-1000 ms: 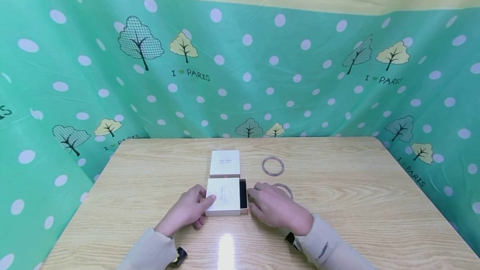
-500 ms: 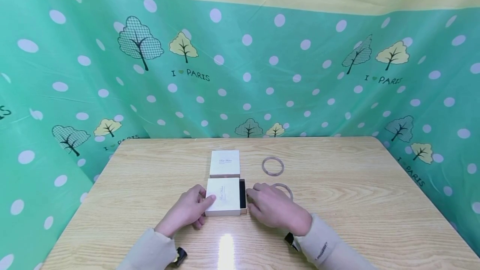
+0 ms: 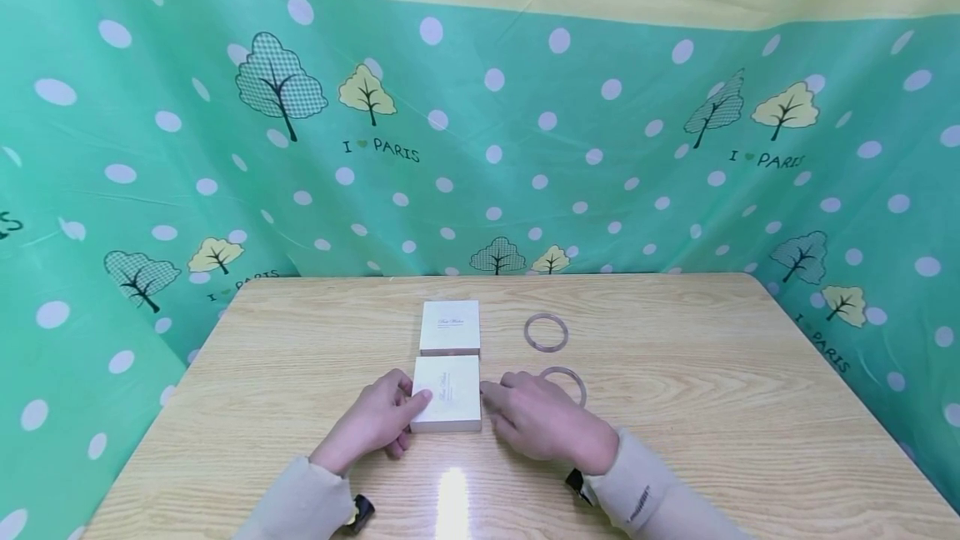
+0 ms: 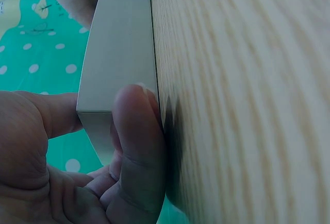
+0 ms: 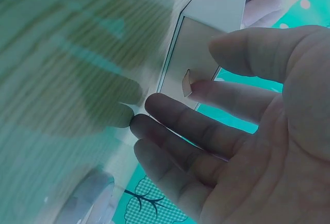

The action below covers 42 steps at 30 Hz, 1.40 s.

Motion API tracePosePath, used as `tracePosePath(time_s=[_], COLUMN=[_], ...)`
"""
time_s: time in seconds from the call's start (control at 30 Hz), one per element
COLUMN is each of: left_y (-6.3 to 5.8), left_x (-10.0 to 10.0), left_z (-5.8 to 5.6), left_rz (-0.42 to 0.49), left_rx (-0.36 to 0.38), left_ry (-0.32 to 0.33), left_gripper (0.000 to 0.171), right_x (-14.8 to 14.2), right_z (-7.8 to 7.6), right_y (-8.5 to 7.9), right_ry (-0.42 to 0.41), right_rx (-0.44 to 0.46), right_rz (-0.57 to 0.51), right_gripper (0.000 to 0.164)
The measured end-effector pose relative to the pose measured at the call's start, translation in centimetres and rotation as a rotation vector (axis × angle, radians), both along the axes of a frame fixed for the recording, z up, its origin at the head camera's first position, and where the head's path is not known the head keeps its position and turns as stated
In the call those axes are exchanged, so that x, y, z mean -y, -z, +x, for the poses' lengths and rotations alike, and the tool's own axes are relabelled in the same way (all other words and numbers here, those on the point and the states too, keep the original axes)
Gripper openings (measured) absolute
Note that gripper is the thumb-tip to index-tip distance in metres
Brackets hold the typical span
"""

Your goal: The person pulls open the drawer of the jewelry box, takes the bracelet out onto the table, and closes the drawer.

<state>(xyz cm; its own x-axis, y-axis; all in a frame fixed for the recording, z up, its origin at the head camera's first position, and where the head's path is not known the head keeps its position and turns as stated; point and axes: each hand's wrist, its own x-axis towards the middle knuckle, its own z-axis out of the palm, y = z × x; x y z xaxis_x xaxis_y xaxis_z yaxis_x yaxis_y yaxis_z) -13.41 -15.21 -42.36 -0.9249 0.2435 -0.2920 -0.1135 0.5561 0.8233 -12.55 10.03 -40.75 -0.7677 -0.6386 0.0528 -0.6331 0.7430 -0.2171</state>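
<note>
A white drawer-style gift box (image 3: 447, 394) with small print on its lid lies at the table's near middle. My left hand (image 3: 375, 415) grips its left side, thumb on top and fingers low against the edge. At the opposite end is my right hand (image 3: 543, 419), index fingertip touching the drawer's tan end face beside a small pull tab (image 5: 186, 84). Its other fingers extend loosely in the right wrist view. The drawer sits inside the sleeve. A translucent purplish bangle (image 3: 577, 379) lies partly hidden behind the right hand.
Directly behind the held box sits a second white gift box (image 3: 450, 327). Another bangle (image 3: 546, 348) lies to its right. The wooden table (image 3: 675, 407) ends at a green dotted curtain (image 3: 622, 190) at the back and sides.
The drawer, which stuck out on the right with its dark inside showing, has slid left into the sleeve. My right hand moved left with it; the left hand stayed put.
</note>
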Motion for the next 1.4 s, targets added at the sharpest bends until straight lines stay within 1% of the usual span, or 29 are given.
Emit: tracePosePath(time_s=[0.3,0.43,0.53,0.67,0.83,0.97,1.2,1.4], left_y=[-0.2,-0.3,-0.2,-0.2,-0.2,-0.3,-1.2,-1.5], left_x=[0.0,0.0,0.0,-0.1,0.1,0.4,0.8,1.0], left_z=[0.1,0.2,0.2,0.2,0.2,0.2,0.2,0.2], left_rz=[0.005,0.006,0.005,-0.002,0.016,0.030,-0.062,-0.060], left_rx=[-0.002,-0.004,-0.003,0.009,0.000,-0.005,0.024,0.043], left_ry=[0.003,0.001,0.000,-0.003,0.006,0.024,0.061,0.078], left_gripper=[0.040,0.041,0.044,0.045,0.045,0.047,0.051,0.041], right_x=[0.1,0.0,-0.1,-0.2,0.0,0.4,1.3,1.8], right_z=[0.1,0.1,0.0,-0.2,-0.6,-0.9,-1.5,-1.8], right_y=[0.0,-0.1,-0.2,-0.5,-0.7,-0.7,-0.8,-0.7], right_ry=[-0.002,0.000,0.000,0.023,0.060,0.063,0.069,0.073], right_rx=[-0.005,0.007,0.001,-0.005,-0.004,-0.018,-0.016,-0.023], right_rz=[0.005,-0.001,-0.014,-0.044,-0.107,-0.149,-0.141,-0.127], right_gripper=[0.038,0.040,0.038,0.035,0.038,0.042,0.048,0.045])
